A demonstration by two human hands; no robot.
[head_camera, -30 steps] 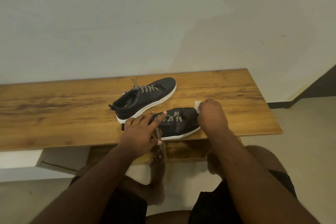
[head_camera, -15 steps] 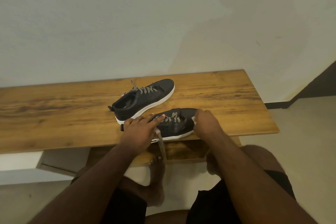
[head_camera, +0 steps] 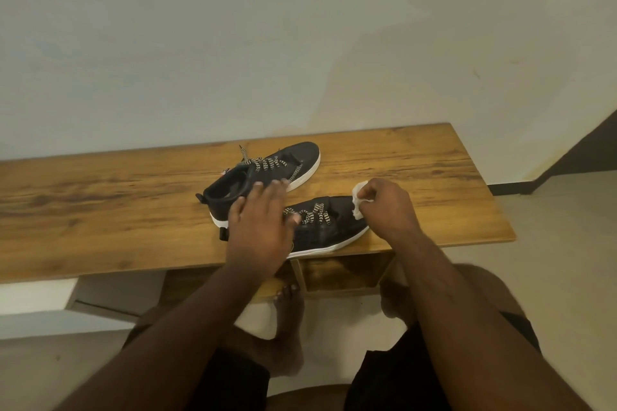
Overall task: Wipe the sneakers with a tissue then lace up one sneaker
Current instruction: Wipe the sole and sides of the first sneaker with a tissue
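Since half a second ago your right hand (head_camera: 387,210) has drawn back to the toe of the near sneaker (head_camera: 329,227), fingers curled round one white tissue (head_camera: 359,202). Your left hand (head_camera: 260,223) lies spread, fingers straight, over its heel (the laces peek out beside it). Two black sneakers sit on the wooden table (head_camera: 100,210); the far sneaker (head_camera: 267,170) lies just behind. No writing is readable.

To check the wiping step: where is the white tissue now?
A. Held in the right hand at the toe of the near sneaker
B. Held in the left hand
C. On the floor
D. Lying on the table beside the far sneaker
A: the right hand grips the tissue at the toe of the near sneaker.
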